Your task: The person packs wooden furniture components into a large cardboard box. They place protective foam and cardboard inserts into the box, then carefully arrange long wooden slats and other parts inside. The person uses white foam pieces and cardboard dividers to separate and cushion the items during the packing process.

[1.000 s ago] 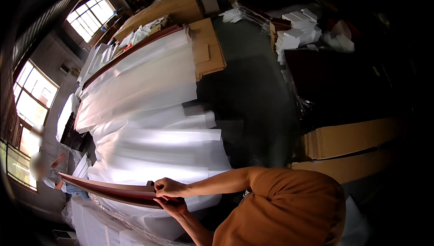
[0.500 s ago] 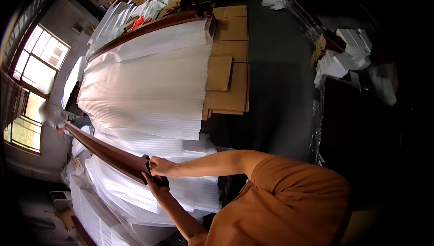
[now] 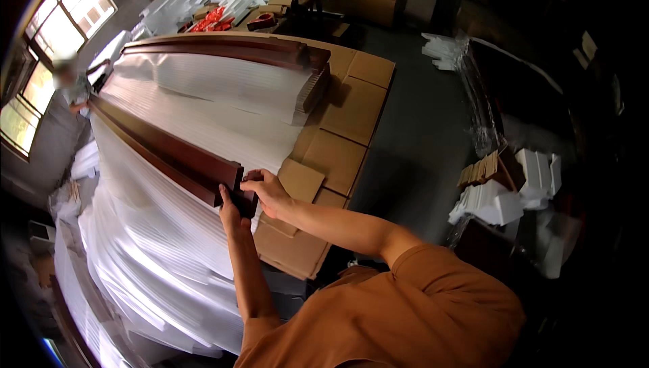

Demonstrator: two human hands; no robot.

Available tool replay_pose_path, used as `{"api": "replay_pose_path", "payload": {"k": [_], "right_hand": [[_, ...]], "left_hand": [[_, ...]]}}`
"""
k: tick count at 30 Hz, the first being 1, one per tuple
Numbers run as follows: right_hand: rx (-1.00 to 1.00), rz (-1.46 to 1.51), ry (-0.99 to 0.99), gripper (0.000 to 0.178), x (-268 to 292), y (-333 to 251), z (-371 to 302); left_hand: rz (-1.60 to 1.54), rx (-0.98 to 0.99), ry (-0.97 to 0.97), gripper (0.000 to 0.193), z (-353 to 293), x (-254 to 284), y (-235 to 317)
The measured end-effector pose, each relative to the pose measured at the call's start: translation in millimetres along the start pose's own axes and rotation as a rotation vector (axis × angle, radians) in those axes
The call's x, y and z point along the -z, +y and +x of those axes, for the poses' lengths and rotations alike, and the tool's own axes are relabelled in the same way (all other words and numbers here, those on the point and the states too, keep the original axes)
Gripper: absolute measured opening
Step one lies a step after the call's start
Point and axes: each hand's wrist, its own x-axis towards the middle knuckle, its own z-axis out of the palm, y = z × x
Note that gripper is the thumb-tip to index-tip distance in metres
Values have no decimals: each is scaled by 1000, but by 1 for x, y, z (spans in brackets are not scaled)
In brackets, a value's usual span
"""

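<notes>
Two bare hands, left hand point(image 3: 230, 215) and right hand point(image 3: 269, 195), curl their fingers around the near end of a long dark-red board point(image 3: 169, 155) slanting over white foam sheeting point(image 3: 220, 101), a co-worker point(image 3: 76, 90) at its far end. It looks stiff, smooth and fairly heavy, best held by both ends; stacked boards point(image 3: 209, 45) and cardboard point(image 3: 345, 111) could obstruct it rightward

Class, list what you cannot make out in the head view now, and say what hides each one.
In the head view:
- Dark red board's near end: partly covered by the left hand and right hand.
- Co-worker's head: blurred.
- Whatever lies under the white sheeting: covered by it.
- Lower-left window: cut off by the left edge.
</notes>
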Motion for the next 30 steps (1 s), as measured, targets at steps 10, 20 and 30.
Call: {"api": "replay_pose_path", "payload": {"k": [10,20,30], "right_hand": [[-185,-147,53,22,62,-123,101],[-615,-67,89,22,154,-189,228],[-759,-15,4,17,183,-219,261]], "left_hand": [[106,-124,195,48,75,-163,-36],[388,-147,422,73,182,-266,-100],[598,-49,555,91,202,-294,-124]]}}
